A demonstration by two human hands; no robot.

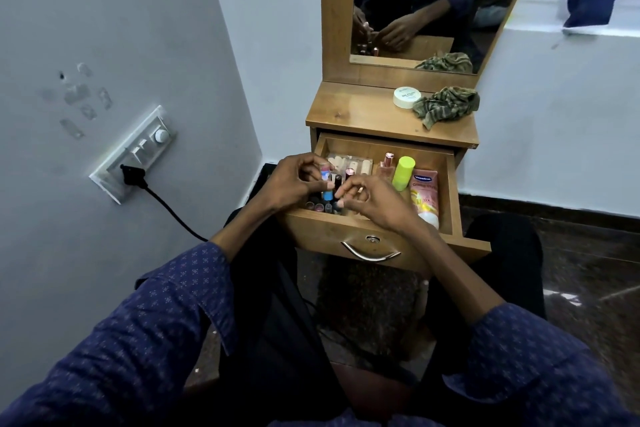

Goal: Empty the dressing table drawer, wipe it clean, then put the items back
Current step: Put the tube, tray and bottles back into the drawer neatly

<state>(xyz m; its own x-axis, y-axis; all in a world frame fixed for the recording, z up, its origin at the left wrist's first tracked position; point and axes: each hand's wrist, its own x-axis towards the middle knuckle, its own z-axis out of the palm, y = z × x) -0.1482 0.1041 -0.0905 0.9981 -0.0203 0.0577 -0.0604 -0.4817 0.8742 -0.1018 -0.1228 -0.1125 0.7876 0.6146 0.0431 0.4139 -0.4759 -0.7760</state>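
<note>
We face a wooden tabletop point(363, 114) in a white-walled corner, carrying a crumpled cloth point(446, 106) and a white jar point(407, 96). Below it the drawer point(346, 229) stands pulled open toward us, holding upright lipsticks point(327, 199), a green bottle point(403, 173) and a tube point(425, 196) lying front-to-back. Our left hand point(291, 184) pinches a small tube; our right hand point(374, 199) curls fingertips over the lipsticks.

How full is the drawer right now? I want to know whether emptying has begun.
Mostly full. The open drawer holds a pink tube, a green bottle and small sticks; only a white jar sits on top.
</note>
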